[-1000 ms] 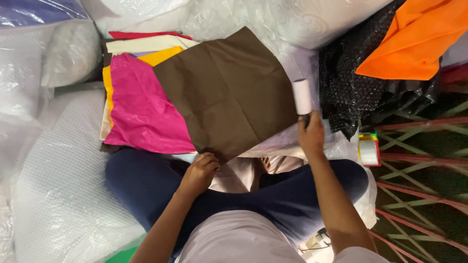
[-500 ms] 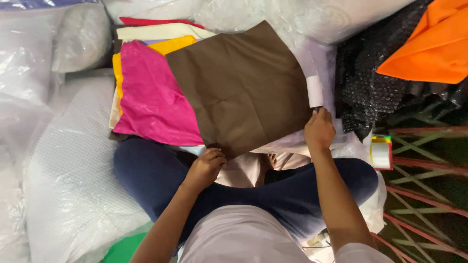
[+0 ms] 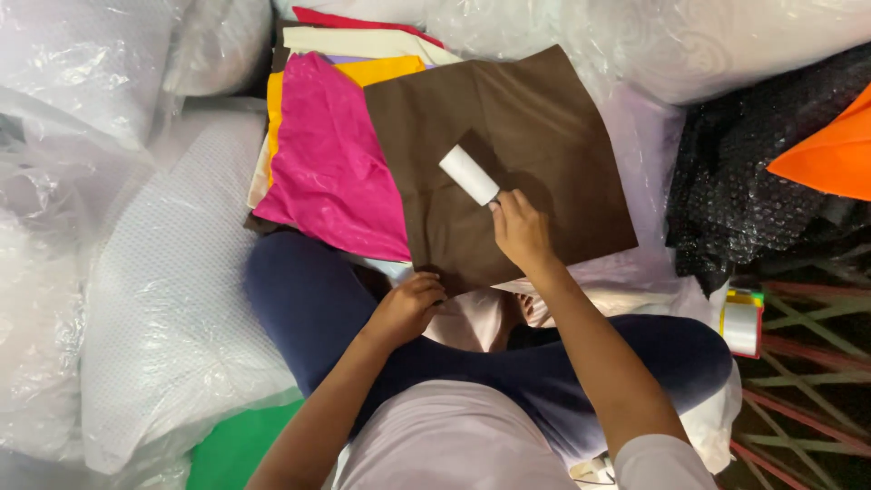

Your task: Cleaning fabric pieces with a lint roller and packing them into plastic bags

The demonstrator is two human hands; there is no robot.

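Observation:
A brown fabric sheet (image 3: 517, 136) lies spread in front of my crossed legs, on top of a pile of coloured sheets. My right hand (image 3: 521, 229) grips the handle of a white lint roller (image 3: 469, 174), whose roll rests on the middle of the brown sheet. At the sheet's near edge, my left hand (image 3: 410, 304) pinches the brown fabric and holds it down. A bright pink sheet (image 3: 331, 163) lies to the left of the brown one, with yellow (image 3: 386, 68), cream (image 3: 354, 41) and red (image 3: 349, 17) sheets under it.
Large clear plastic bags of white material (image 3: 154, 272) surround me at the left and top. Black bubble-textured material (image 3: 753, 172) and an orange sheet (image 3: 826, 159) lie at the right. A tape dispenser (image 3: 742, 324) sits by my right knee, over a red lattice surface (image 3: 807, 381).
My right hand has brought the lint roller from the brown sheet's right edge onto its middle. My left hand keeps its hold on the near edge.

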